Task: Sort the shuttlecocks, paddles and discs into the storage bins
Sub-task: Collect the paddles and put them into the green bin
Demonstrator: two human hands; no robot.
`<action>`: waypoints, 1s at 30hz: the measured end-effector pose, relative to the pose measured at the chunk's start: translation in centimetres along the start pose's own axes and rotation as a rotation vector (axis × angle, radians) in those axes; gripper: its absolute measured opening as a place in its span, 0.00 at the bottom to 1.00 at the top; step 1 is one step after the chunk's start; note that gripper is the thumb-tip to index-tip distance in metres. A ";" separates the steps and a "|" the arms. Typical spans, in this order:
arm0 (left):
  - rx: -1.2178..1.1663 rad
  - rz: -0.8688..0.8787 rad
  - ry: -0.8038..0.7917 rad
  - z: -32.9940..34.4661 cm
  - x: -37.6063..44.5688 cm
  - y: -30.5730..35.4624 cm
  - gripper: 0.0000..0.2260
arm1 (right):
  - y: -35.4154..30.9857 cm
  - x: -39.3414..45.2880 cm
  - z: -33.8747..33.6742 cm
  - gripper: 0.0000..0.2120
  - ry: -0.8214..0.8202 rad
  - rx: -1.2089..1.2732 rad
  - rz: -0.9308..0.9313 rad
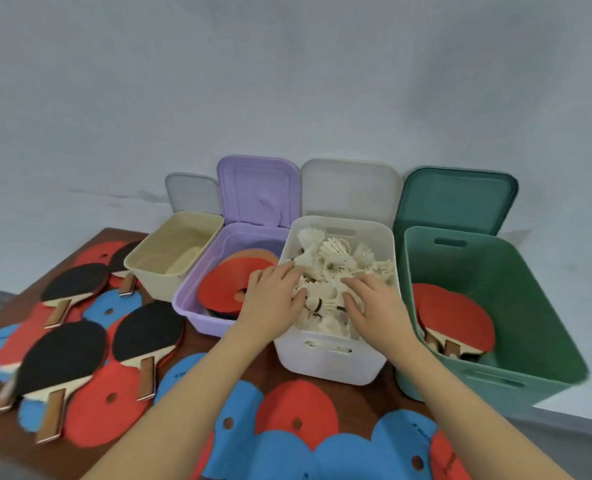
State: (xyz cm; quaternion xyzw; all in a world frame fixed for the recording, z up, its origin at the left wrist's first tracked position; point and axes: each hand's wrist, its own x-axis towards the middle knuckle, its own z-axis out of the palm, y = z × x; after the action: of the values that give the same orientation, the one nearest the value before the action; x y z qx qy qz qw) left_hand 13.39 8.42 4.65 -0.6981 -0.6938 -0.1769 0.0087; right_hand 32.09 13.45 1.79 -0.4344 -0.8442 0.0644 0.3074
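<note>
Your left hand (270, 299) and right hand (374, 306) lie open, flat on the shuttlecocks (332, 271) in the white bin (329, 362). They're light and crush easily, so hold them by the cork. Four bins stand here; left of the white bin lie four paddles (62, 358).

Smooth matt plastic bins (336, 358) held feathery white shuttlecocks (336, 265) under both hands; left, paddles (62, 358) had wooden handles.
</note>
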 end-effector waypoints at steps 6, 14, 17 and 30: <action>-0.009 -0.030 -0.077 -2.0 -3.5 -11.0 0.20 | -8.7 1.6 6.1 0.15 -0.011 -0.023 -0.024; -0.076 -0.130 -0.122 -2.7 -9.8 -25.0 0.19 | -19.7 2.9 14.6 0.17 -0.027 0.088 -0.025; -0.106 -0.239 -0.160 -2.3 -12.4 -29.3 0.19 | -22.4 2.2 18.3 0.19 -0.130 0.107 -0.004; 0.062 -0.779 -0.344 1.1 -19.6 -41.1 0.38 | -27.4 2.5 30.9 0.44 -0.711 -0.132 0.271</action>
State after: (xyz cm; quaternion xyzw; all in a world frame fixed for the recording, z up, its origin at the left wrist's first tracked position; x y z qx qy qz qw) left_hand -25.77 -8.70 -11.02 -0.4028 -0.9019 -0.0272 -0.1535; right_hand -5.74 3.46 -11.57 -0.5113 -0.8355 0.1964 -0.0446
